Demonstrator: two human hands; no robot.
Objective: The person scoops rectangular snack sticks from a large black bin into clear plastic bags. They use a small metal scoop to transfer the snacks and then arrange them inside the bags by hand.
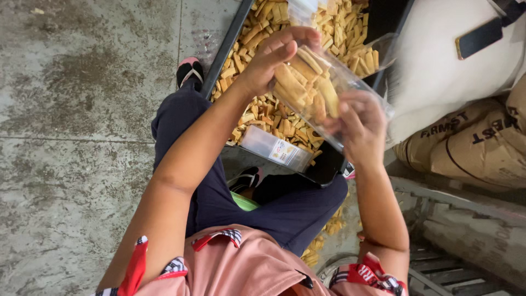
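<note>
1. We hold a clear bag [312,87] of biscuit sticks, upper centre of the frame.
2. Our left hand [274,55] reaches into its mouth; our right hand [359,123] grips it from below.
3. A black tray [329,161] of sticks lies beneath, with a plastic box [274,148] in it.

Two hands, the left hand [274,55] and the right hand [359,129], show in the head view, with one clear plastic bag [323,82] of biscuit sticks between them. One dark tray [224,49] holds loose golden biscuit sticks [263,27], too many to count. One clear lidded plastic box [274,148] lies in it. Two sandalled feet [189,71] are visible, and at least two brown paper sacks [471,148] sit beside one white sack [438,60].
</note>
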